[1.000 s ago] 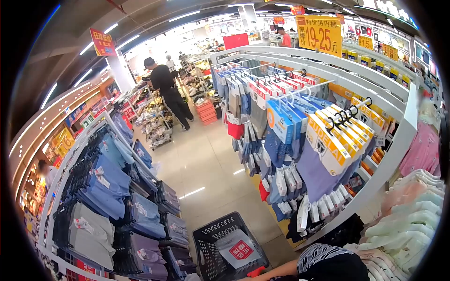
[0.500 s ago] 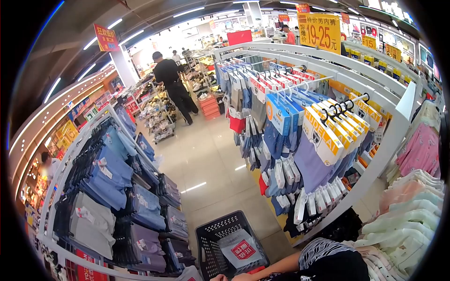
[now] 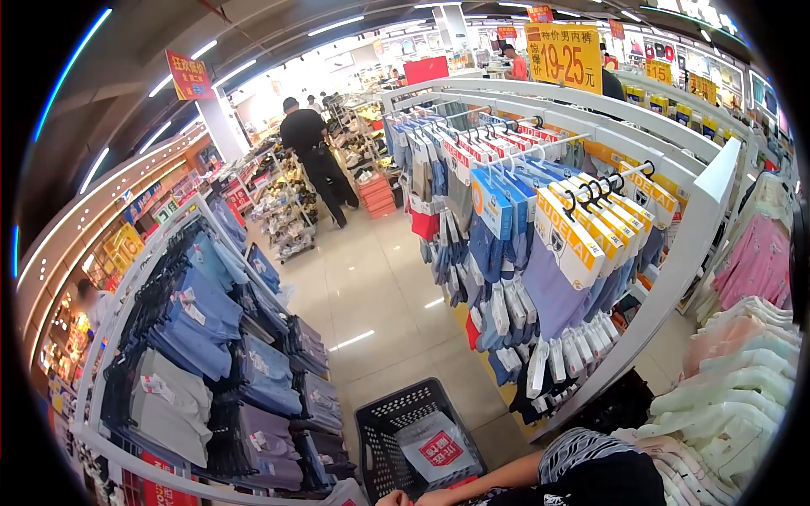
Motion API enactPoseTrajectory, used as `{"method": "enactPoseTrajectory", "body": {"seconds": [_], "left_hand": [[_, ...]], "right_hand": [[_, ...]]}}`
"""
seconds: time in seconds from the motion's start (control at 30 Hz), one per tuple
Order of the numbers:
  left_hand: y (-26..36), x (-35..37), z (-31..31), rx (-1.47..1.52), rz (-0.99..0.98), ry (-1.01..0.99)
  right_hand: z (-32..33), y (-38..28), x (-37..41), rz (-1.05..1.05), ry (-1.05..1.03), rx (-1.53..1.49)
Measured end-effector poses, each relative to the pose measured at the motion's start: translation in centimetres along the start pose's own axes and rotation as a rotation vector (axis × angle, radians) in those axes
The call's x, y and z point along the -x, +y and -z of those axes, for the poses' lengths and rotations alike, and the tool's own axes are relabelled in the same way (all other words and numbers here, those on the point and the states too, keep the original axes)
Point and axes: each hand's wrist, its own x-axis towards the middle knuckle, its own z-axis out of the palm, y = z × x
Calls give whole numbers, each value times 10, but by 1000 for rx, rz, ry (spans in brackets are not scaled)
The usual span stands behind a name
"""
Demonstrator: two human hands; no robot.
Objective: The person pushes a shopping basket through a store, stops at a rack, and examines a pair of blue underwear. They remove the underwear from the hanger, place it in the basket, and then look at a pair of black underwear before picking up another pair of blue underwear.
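At the bottom edge, my left hand (image 3: 393, 498) shows only in part, its fingers looking curled. Close beside it is my right hand (image 3: 434, 497), also curled and cut off by the frame. A bit of red shows between them and by the right forearm; what they grip is not clear. Just beyond them stands a dark grey perforated shopping basket (image 3: 366, 426). Inside it lies a clear or pale bag with a red printed square (image 3: 442, 449). A patterned sleeve (image 3: 575, 449) covers my right upper arm.
Left of the aisle is a white rack of blue, grey and purple shorts (image 3: 196, 329). On the right, a white-framed rack carries packaged underwear (image 3: 567, 240). Pale tops (image 3: 726, 388) hang at the near right. A person in black (image 3: 305, 139) stands up the tiled aisle (image 3: 380, 278).
The view has shifted slightly, with the right-hand racks a little further left. My hands stay at the bottom edge by the basket. The person in black has turned slightly.
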Motion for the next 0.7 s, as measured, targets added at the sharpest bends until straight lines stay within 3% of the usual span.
{"method": "enactPoseTrajectory", "body": {"seconds": [0.2, 0.37, 0.7], "left_hand": [[7, 0, 6, 35, 4, -1], [9, -2, 10, 14, 46, 24], [-1, -9, 7, -44, 91, 37]], "right_hand": [[-4, 4, -4, 57, 31, -1], [2, -7, 2, -41, 53, -3], [8, -27, 6, -37, 176, 62]]}}
